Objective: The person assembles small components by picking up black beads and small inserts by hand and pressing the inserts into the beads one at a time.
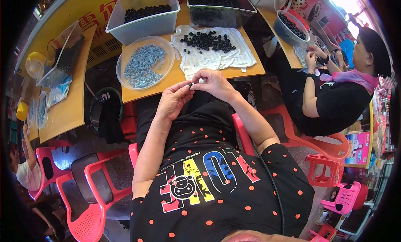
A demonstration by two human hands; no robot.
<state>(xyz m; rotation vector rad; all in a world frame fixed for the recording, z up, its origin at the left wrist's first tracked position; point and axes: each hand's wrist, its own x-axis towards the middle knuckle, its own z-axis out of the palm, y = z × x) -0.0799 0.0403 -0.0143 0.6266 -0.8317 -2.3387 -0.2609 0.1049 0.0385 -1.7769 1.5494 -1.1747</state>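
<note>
Just off the table's near edge, my left hand [173,100] and my right hand [212,84] meet at the fingertips. My left thumb and fingers pinch a small dark round piece [191,85]. The right fingers close on it from the other side; whether they hold a second tiny part is hidden. Beyond them, a white cloth [190,60] bears a spread of small black round pieces [211,41]. Left of the cloth is a round clear tray [121,70] with many small pale-blue translucent parts [145,66].
Two clear plastic bins of black pieces, a left bin [142,29] and a right bin [217,17], stand at the table's back. A co-worker [338,87] sits at the right by a bowl [292,29] of black pieces. Red plastic chairs [94,192] stand lower left.
</note>
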